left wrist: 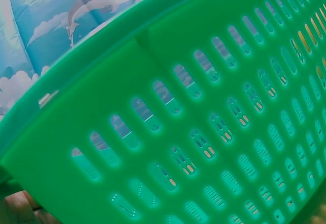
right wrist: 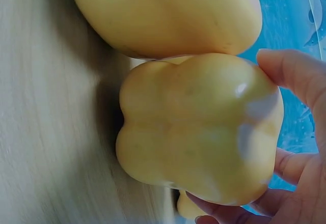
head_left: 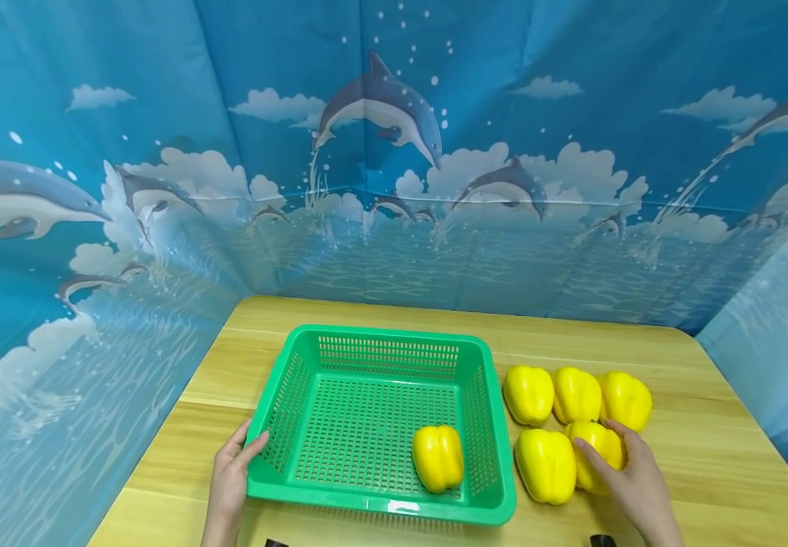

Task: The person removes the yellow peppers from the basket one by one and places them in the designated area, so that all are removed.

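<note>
Yellow bell pepper [head_left: 599, 450] lies on the wooden table [head_left: 708, 456], in the front row of the group to the right of the green basket [head_left: 380, 505], and my right hand [head_left: 629, 475] is curled around it, thumb on the near-left side and fingers on the far-right side. In the right wrist view I see the fingers [right wrist: 298, 74] wrapping this pepper [right wrist: 204, 127], which touches the neighbour pepper [right wrist: 168, 12] beside it. Four other peppers stay around it on the table: one just to its left [head_left: 546, 465] and three behind [head_left: 576, 395]. One more pepper [head_left: 438, 457] lies inside the basket, at the front right corner. My left hand [head_left: 232, 467] grips the front left rim of the basket, with the thumb over the edge. The left wrist view shows only the slotted basket wall [left wrist: 204, 132] very close.
</note>
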A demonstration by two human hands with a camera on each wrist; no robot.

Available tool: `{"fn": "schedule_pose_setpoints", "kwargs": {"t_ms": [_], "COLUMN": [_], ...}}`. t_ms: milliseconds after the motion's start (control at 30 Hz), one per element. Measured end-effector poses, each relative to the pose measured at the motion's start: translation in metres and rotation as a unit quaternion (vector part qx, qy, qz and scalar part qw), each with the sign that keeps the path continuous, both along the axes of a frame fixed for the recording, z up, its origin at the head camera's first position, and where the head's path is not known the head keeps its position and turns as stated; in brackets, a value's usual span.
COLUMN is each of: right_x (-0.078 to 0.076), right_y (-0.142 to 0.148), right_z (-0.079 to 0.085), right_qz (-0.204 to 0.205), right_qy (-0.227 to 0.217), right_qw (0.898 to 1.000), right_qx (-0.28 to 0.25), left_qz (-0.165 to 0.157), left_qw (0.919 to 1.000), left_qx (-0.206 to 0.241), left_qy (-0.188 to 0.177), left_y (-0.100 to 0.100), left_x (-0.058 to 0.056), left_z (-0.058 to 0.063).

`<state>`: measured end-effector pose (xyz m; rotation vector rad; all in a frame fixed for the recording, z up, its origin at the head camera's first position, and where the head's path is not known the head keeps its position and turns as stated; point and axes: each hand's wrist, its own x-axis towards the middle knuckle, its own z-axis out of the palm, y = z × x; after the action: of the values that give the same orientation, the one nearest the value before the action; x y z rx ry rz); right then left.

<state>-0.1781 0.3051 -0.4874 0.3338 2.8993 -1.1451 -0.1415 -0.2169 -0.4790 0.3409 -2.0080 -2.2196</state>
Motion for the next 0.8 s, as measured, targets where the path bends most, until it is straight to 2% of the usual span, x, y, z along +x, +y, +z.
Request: {"fn": "schedule_pose_setpoints", "kwargs": {"t_ms": [367,800], "right_x": [0.0016,-0.0022], "right_y": [-0.0018,-0.0042], "right_z": [-0.0030,-0.0023], "right_qz": [-0.006,-0.020], "right_qy": [0.021,-0.023], "right_qw": [1.000,1.000], "right_qx": [0.001,-0.009], "left_qz": [-0.002,0.000], "left_qw": [1.0000,1.0000], "left_qx": [0.002,0.002], "left_qy": [-0.001,-0.001], "left_y": [0.0002,0.0005], "left_x": [0.0003,0.0000], "left_z": [-0.0002,-0.0009]}}
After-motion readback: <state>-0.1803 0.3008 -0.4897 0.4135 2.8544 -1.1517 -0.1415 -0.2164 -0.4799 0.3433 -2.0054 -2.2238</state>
